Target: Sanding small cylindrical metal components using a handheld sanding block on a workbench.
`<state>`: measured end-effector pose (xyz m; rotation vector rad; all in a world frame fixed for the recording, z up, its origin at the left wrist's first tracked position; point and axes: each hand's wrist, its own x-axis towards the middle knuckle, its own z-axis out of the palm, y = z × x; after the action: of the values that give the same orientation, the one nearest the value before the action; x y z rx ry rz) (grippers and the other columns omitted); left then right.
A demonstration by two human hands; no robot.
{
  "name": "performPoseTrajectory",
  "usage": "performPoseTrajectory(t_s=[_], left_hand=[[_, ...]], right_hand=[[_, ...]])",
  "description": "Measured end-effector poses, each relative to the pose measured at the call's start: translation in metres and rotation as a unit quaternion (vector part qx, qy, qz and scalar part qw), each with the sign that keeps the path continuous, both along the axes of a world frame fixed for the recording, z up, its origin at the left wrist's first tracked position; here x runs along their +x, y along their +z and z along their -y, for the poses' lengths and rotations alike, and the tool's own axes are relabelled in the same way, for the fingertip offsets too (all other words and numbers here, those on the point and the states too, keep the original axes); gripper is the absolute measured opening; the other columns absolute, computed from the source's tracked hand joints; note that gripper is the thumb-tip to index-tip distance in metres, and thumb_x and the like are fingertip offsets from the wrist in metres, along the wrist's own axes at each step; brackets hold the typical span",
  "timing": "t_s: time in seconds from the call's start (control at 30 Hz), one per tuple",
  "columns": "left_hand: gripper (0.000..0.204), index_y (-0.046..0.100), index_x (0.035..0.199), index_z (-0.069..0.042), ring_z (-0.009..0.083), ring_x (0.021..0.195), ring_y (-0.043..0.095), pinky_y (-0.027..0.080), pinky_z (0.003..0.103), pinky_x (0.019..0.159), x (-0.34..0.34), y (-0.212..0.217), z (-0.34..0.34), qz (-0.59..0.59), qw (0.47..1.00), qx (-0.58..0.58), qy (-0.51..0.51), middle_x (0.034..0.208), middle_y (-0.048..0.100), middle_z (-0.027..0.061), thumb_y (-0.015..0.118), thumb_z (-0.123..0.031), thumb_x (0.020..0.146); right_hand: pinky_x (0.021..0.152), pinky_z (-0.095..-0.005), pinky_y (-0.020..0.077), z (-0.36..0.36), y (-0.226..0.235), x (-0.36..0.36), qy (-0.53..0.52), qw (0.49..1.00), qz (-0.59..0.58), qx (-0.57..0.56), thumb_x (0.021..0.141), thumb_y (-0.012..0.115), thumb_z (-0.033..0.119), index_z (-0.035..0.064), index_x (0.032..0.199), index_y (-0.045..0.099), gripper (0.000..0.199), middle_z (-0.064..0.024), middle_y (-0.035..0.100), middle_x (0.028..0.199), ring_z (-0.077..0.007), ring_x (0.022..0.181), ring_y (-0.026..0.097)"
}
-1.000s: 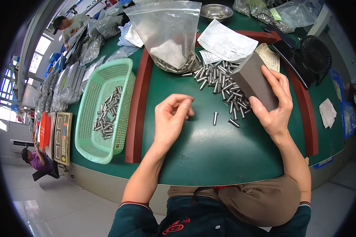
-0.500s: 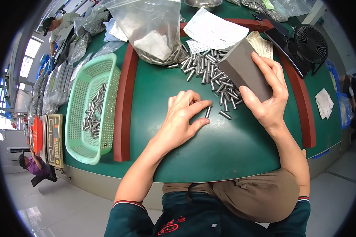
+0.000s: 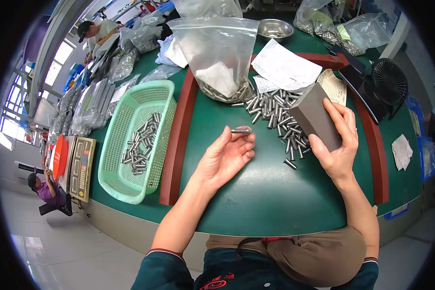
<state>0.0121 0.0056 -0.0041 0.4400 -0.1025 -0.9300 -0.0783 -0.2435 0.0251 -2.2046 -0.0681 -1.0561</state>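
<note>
My left hand point(image 3: 225, 157) is turned palm up above the green tabletop, pinching one small metal pin point(image 3: 239, 130) between thumb and fingers. My right hand point(image 3: 340, 152) grips a dark grey-brown rectangular block point(image 3: 319, 116), thumb on its near side and fingers over its far right edge. The block is tilted beside a loose pile of metal pins point(image 3: 274, 112); its lower end is partly hidden by the hand. One stray pin point(image 3: 290, 164) lies at the pile's near edge.
A pale green basket point(image 3: 112, 179) holding pins stands left, outside a red-brown wooden frame point(image 3: 177, 145). A clear bag of pins point(image 3: 217, 53), papers point(image 3: 285, 65) and a metal bowl point(image 3: 275, 31) sit at the back. A black fan point(image 3: 389, 82) stands right; a scale point(image 3: 82, 169) sits far left.
My left hand has picked a pin up off the table and turned palm up with it. The right hand still holds the block. The whole view has shifted slightly.
</note>
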Motion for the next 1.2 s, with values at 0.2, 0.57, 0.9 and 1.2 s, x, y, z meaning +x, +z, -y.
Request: performPoseTrajectory(t_s=[0.2, 0.57, 0.9, 1.2], left_hand=[[0.046, 0.062, 0.111, 0.003, 0.0179, 0.088, 0.058, 0.05, 0.03, 0.079, 0.005, -0.002, -0.006, -0.059, 0.997, -0.052, -0.019, 0.106, 0.063, 0.013, 0.059, -0.041, 0.096], [0.033, 0.058, 0.118, 0.001, 0.0139, 0.081, 0.059, 0.052, 0.027, 0.076, -0.003, 0.009, -0.002, 0.0, 0.994, 0.089, 0.067, 0.101, 0.063, 0.0113, 0.064, -0.022, 0.095], [0.036, 0.061, 0.118, 0.0, 0.0047, 0.076, 0.056, 0.048, 0.021, 0.071, -0.019, 0.016, 0.011, 0.362, 0.842, 0.352, 0.19, 0.085, 0.061, 0.0, 0.07, 0.004, 0.083], [0.033, 0.064, 0.11, 0.001, 0.0048, 0.07, 0.048, 0.044, 0.021, 0.066, -0.021, 0.018, 0.012, 0.448, 0.766, 0.41, 0.209, 0.077, 0.055, -0.0029, 0.07, 0.005, 0.077]], right_hand=[[0.09, -0.0376, 0.0439, -0.002, 0.0, 0.001, 0.003, 1.0, -0.011, 0.001, 0.059, 0.074, 0.015, -0.0022, 0.122, 0.063, 0.066, -0.0163, 0.059, 0.109, -0.0282, 0.101, 0.054], [0.094, -0.0381, 0.044, 0.001, 0.001, -0.002, 0.0, 0.999, -0.04, -0.025, 0.065, 0.069, 0.02, -0.0031, 0.127, 0.059, 0.066, -0.0167, 0.057, 0.117, -0.0278, 0.106, 0.056], [0.089, -0.0374, 0.0444, 0.0, 0.0, 0.0, 0.005, 1.0, -0.026, 0.001, 0.06, 0.074, 0.016, -0.0009, 0.123, 0.063, 0.066, -0.0163, 0.058, 0.112, -0.0278, 0.101, 0.055], [0.09, -0.0372, 0.0446, 0.0, 0.0, -0.001, 0.005, 1.0, -0.029, 0.003, 0.06, 0.074, 0.016, -0.0008, 0.123, 0.063, 0.066, -0.016, 0.058, 0.112, -0.0276, 0.102, 0.055]])
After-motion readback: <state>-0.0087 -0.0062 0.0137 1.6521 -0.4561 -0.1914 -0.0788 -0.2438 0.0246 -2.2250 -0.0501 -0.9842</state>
